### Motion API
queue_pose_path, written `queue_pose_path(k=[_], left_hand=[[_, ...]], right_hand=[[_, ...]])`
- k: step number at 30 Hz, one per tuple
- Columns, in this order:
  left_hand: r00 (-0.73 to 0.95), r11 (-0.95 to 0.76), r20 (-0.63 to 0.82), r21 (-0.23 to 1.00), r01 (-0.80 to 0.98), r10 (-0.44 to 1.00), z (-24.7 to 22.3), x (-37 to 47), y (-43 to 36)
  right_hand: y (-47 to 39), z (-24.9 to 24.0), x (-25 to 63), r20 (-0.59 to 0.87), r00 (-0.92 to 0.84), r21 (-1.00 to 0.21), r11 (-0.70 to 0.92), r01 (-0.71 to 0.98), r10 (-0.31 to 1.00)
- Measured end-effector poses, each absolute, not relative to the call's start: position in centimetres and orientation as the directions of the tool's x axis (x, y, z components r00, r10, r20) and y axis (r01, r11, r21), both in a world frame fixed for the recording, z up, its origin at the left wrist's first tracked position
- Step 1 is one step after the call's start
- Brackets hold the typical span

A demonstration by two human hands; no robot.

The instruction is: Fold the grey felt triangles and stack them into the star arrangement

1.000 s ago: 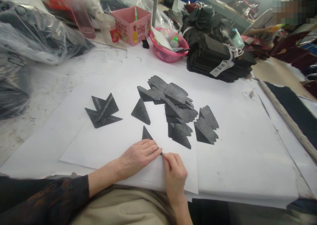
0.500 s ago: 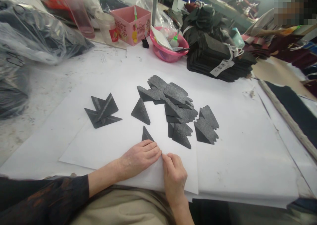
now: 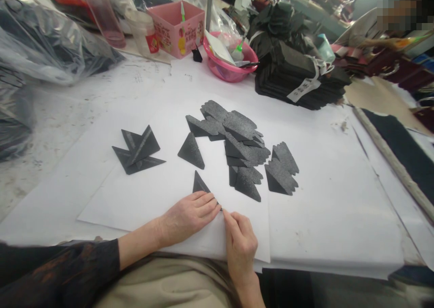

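The left hand [image 3: 188, 215] lies flat, fingers together, pressing down a small dark grey felt triangle [image 3: 199, 184] on the white paper sheet [image 3: 142, 195] at the near edge of the table. The right hand [image 3: 240, 240] has thumb and forefinger pinched at the triangle's near corner, though what they grip is mostly hidden. The pile of felt pieces [image 3: 242, 145] lies just beyond. If the flat hand eases, the fold could spring open or shift crooked.

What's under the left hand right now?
A dark grey triangular piece lies under the left hand; only its upper tip shows. The rest is covered. The right hand touches its lower corner. White paper lies beneath.
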State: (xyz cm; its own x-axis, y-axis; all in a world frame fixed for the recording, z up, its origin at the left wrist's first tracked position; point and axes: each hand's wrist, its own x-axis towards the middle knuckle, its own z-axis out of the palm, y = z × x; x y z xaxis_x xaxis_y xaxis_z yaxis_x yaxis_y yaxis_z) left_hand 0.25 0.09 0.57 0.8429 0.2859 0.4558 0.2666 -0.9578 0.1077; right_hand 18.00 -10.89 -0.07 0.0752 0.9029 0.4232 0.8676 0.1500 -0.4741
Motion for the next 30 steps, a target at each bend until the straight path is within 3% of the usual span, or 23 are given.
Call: queue_pose_path(k=[19, 26, 30], left_hand=[[0.858, -0.958, 0.432, 0.057, 0.283, 0.279, 0.4, 0.2, -0.3], [0.863, -0.955, 0.424, 0.017, 0.295, 0.274, 0.3, 0.4, -0.5], [0.866, -0.957, 0.416, 0.035, 0.288, 0.276, 0.3, 0.3, -0.3]], right_hand=[[-11.0, -0.1, 17.8, 0.404, 0.017, -0.334, 0.131, 0.934, 0.915], [-11.6, -0.2, 18.6, 0.384, 0.128, -0.467, 0.072, 0.881, 0.914], [-11.9, -0.2, 18.6, 0.374, 0.146, -0.479, 0.056, 0.876, 0.916]])
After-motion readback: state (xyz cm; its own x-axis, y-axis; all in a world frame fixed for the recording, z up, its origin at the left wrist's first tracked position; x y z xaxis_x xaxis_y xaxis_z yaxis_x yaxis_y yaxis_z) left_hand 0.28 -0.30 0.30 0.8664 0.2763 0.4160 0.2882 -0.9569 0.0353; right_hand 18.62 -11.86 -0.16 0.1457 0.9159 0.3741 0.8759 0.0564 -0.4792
